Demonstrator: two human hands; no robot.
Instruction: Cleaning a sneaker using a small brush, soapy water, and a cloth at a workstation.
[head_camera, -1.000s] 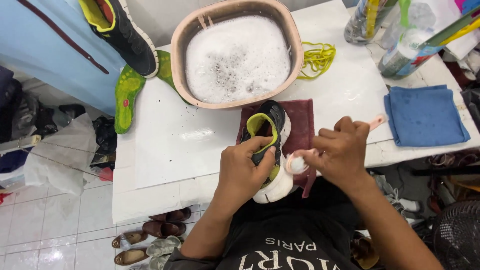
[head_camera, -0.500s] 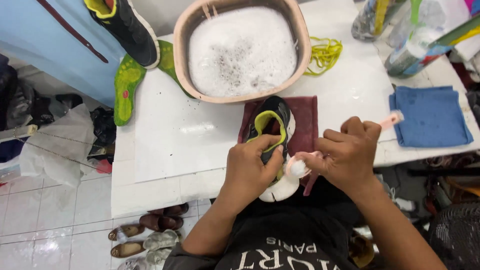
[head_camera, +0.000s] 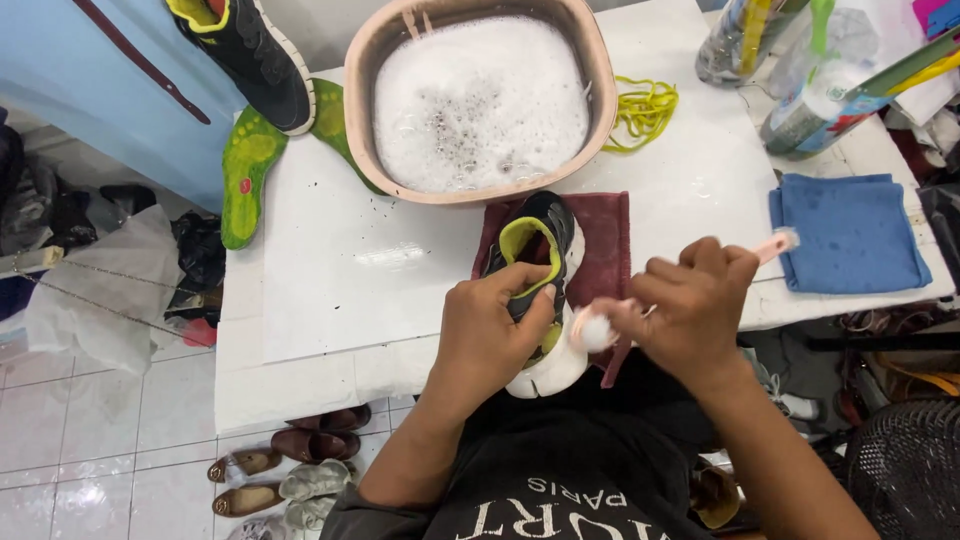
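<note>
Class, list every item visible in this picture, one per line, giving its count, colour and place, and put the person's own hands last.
basin: one, tan, full of white suds, back of the table
table: one, white, centre
held shoe: one, black with lime lining and white sole, on the maroon cloth
maroon cloth: one, under the held shoe
second shoe: one, black, back left
insoles: two, green, left of the basin
laces: one bundle, yellow, right of the basin
blue cloth: one, right edge
brush: one, pink handle, foamy head at the held shoe
floor shoes: several, brown and pale, under the table
left hand: grips the held shoe
right hand: grips the brush
</note>
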